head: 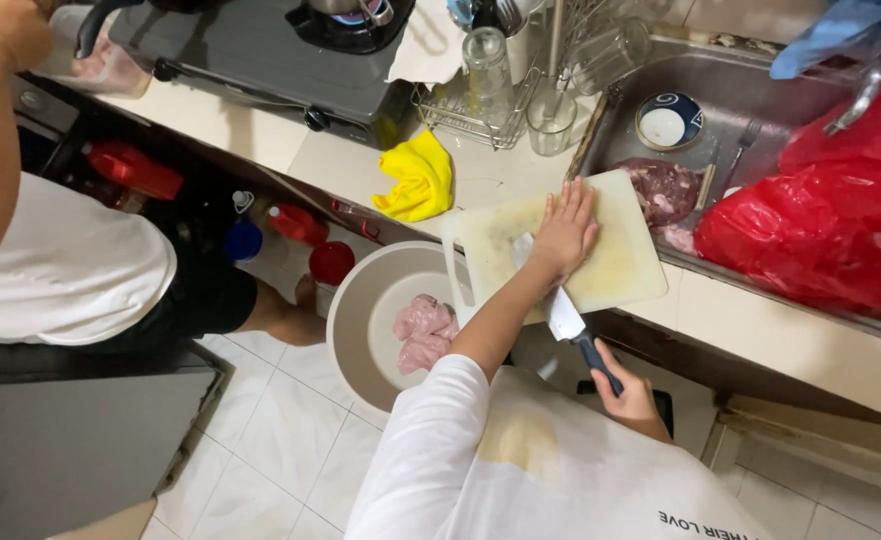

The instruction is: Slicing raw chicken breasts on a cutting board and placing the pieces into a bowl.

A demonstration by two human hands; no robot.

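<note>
The cutting board, pale and stained, lies across the counter edge and the sink rim. The left hand lies flat on it, fingers spread and together with nothing clamped, pressing the board down. Just below that palm, the one knife has its broad blade passing under the wrist at the board's near edge. The right hand is wrapped shut around its dark handle, lower still and off the counter.

As far as can be judged, the board's surface is bare of meat, so the cutting on it looks finished for now. Left of the flat hand, a round beige basin holds pale pink meat pieces, about three lumps. Beyond the fingertips, one dark red slab of meat sits uncut in the sink, so more seems left.

Further out from the hands: one small blue-and-white bowl in the sink, one big red plastic bag to the right, one yellow cloth on the counter to the left, a wire dish rack with at least two glasses, and a gas stove. Another person in a white shirt stands far left.
</note>
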